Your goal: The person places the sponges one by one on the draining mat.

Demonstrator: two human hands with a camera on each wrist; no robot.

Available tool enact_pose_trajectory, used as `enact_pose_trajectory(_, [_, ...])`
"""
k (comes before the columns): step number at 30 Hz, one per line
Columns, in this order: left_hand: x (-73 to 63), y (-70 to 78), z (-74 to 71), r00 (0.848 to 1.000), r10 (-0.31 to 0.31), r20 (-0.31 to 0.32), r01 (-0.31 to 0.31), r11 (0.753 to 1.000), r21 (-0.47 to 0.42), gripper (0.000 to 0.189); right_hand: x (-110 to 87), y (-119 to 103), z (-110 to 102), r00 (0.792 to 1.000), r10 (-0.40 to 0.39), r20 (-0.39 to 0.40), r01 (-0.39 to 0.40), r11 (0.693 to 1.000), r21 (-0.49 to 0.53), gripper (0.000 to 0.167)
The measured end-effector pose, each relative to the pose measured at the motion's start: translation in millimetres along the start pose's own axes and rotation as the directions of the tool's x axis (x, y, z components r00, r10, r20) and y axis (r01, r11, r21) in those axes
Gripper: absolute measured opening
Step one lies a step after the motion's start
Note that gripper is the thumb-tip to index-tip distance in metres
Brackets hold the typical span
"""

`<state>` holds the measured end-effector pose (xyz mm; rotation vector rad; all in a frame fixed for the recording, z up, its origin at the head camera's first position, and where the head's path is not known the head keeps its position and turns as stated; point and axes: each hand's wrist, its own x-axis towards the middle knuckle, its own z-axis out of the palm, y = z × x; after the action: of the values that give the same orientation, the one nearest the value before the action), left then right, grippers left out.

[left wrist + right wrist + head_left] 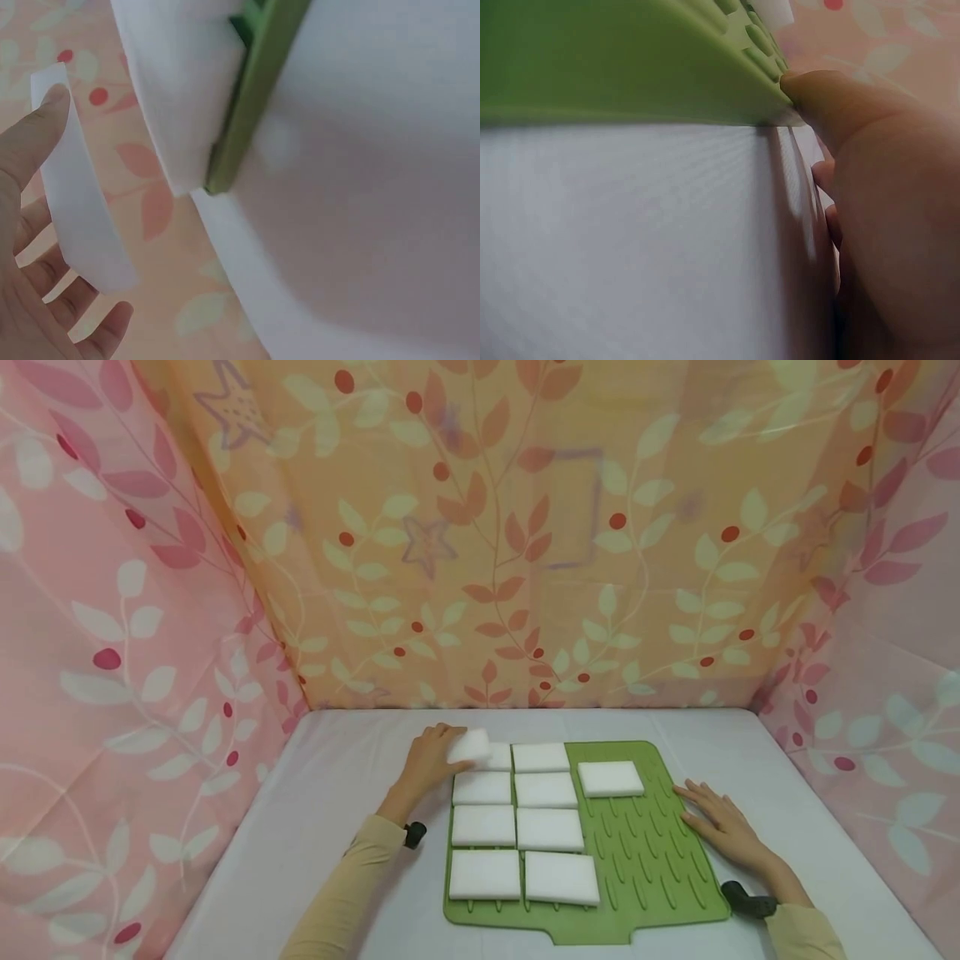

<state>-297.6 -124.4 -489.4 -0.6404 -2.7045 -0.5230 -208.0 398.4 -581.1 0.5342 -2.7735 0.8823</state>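
My left hand (429,762) pinches a white rectangular sponge (470,746) between thumb and fingers, above the far left corner of a green ridged drying mat (660,881). The left wrist view has this sponge (82,180) edge-on, with the thumb on one side and the fingers on the other. Beside the mat's right edge, my right hand (723,827) rests with fingers extended; its thumb (817,86) touches the edge. Two columns of similar white sponges (483,825) lie flat on the left part of the mat, and one sponge (611,778) lies apart near the far right corner.
A white-covered table (360,735) carries the mat, whose short tab (592,935) points to the near side. Leaf-patterned cloth (495,568) hangs behind the table, with pink patterned cloth (172,752) at both sides. Dark wrist cameras (748,902) are strapped to both arms.
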Motion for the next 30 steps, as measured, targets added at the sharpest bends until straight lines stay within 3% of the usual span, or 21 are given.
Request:
enact_pose_trajectory(4, [3.4,14.1,2.0,0.998,0.058,0.011,-0.058,0.998,0.035,0.066,0.4,-1,0,1.000,0.003,0.002,-0.003,1.000,-0.001,0.049])
enact_pose_trajectory(12, [7.6,41.3,8.1,0.991,0.110,0.081,-0.114,0.993,0.042,0.072,0.1,-3,0,1.000,0.007,0.008,-0.007,1.000,-0.003,0.049])
enact_pose_trajectory(18, [12.7,58.6,6.3,0.985,0.116,0.130,-0.120,0.993,0.022,0.073,0.3,-4,-1,1.000,0.016,0.017,-0.017,1.000,0.006,0.050])
enact_pose_trajectory(25, [18.4,74.6,3.5,0.975,0.115,0.188,-0.130,0.989,0.071,0.074,1.5,-2,-2,1.000,0.011,0.018,-0.011,1.000,0.000,0.049])
enact_pose_trajectory(30, [20.4,88.5,-1.1,0.971,0.139,0.195,-0.155,0.986,0.069,0.071,1.3,-2,-2,1.000,0.005,0.018,-0.005,1.000,0.005,0.050])
